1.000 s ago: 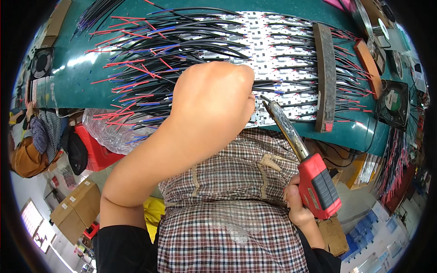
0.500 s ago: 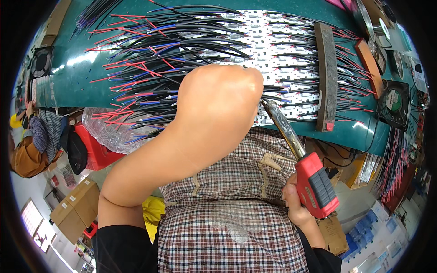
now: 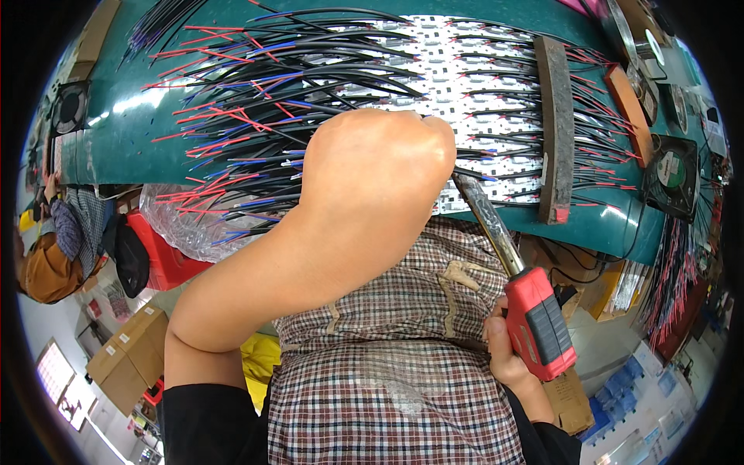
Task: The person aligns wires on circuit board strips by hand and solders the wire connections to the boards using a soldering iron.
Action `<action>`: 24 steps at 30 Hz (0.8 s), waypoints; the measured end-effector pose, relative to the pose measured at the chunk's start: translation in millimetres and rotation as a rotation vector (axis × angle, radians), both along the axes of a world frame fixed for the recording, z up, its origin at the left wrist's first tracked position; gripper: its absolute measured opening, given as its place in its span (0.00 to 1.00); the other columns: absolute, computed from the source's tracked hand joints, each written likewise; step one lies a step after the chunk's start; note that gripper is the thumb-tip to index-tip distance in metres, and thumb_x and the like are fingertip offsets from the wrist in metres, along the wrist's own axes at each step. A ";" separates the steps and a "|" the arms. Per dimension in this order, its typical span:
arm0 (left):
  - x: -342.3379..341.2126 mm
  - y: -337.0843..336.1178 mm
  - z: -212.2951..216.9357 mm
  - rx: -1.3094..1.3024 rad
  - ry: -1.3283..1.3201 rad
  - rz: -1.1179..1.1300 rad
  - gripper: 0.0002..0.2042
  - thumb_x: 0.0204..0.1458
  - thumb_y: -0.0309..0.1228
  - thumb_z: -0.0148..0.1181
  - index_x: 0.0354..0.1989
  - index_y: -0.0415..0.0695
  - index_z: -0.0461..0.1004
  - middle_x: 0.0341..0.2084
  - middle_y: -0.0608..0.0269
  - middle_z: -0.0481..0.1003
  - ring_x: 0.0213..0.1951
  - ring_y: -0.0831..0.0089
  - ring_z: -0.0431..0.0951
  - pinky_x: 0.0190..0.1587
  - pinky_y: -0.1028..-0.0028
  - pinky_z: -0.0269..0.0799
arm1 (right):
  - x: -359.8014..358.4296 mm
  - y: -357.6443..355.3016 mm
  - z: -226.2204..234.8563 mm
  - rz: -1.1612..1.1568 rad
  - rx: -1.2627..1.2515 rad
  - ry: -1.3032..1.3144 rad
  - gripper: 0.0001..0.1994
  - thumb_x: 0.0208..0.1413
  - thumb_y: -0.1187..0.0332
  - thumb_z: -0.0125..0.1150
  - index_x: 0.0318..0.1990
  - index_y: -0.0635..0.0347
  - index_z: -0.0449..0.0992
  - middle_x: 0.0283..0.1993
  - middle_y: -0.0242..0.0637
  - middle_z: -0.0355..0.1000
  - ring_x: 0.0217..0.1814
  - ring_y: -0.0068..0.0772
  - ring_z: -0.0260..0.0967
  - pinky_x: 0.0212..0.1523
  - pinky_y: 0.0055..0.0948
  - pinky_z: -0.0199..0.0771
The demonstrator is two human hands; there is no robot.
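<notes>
Over the white circuit boards [image 3: 443, 77], my left hand [image 3: 376, 167] is closed with its back uppermost, its fingertips hidden beneath. A black wire [image 3: 474, 175] with a blue end sticks out from under its right side, and the fist seems to grip it. My right hand [image 3: 508, 356] is wrapped round the red and black handle of a soldering gun [image 3: 539, 322], low in front of the apron. The gun's metal barrel slants up and left, and its tip reaches the board beside my left fist, near that wire. The exact contact point is hidden.
Many black wires with red and blue ends [image 3: 248, 116] fan out leftward over the green table [image 3: 128, 163]. A dark metal bar [image 3: 554, 132] lies across the wires at right, near an orange block [image 3: 629, 116] and a fan [image 3: 671, 178]. Clear plastic [image 3: 190, 225] hangs at the front edge.
My left fist has shifted slightly right. The soldering gun's handle has dropped a little, and the blue-ended wire by its tip has moved slightly.
</notes>
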State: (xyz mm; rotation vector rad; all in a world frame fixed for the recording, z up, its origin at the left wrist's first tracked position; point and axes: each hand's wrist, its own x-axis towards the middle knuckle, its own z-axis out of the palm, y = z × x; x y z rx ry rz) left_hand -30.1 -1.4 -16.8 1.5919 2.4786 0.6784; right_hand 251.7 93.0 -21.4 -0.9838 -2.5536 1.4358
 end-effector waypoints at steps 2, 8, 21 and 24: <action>0.4 0.2 0.6 0.010 -0.003 -0.005 0.07 0.42 0.24 0.66 0.26 0.39 0.72 0.22 0.53 0.74 0.27 0.52 0.77 0.31 0.57 0.72 | -1.9 1.7 -1.3 0.030 0.029 0.026 0.09 0.50 0.72 0.69 0.37 0.64 0.79 0.32 0.42 0.72 0.25 0.41 0.71 0.26 0.33 0.71; 2.0 -1.8 1.2 0.005 0.013 0.000 0.07 0.42 0.24 0.66 0.27 0.39 0.72 0.21 0.54 0.74 0.27 0.53 0.77 0.31 0.58 0.72 | -3.8 2.9 -6.6 0.086 0.072 0.070 0.08 0.49 0.74 0.68 0.36 0.64 0.79 0.30 0.41 0.72 0.24 0.40 0.70 0.25 0.33 0.69; 7.6 2.6 0.6 -0.001 0.045 0.016 0.09 0.42 0.25 0.66 0.25 0.39 0.70 0.20 0.53 0.73 0.26 0.53 0.77 0.30 0.58 0.72 | -8.1 -1.6 -8.9 0.035 0.076 0.098 0.09 0.49 0.74 0.69 0.38 0.64 0.79 0.34 0.43 0.74 0.30 0.43 0.75 0.30 0.35 0.75; 9.5 2.9 -0.2 -0.004 0.036 0.031 0.09 0.42 0.25 0.66 0.25 0.39 0.70 0.20 0.53 0.73 0.26 0.52 0.77 0.30 0.58 0.72 | -11.1 -0.1 -7.7 0.076 0.084 0.099 0.09 0.49 0.74 0.69 0.38 0.64 0.79 0.34 0.43 0.74 0.29 0.42 0.74 0.29 0.34 0.74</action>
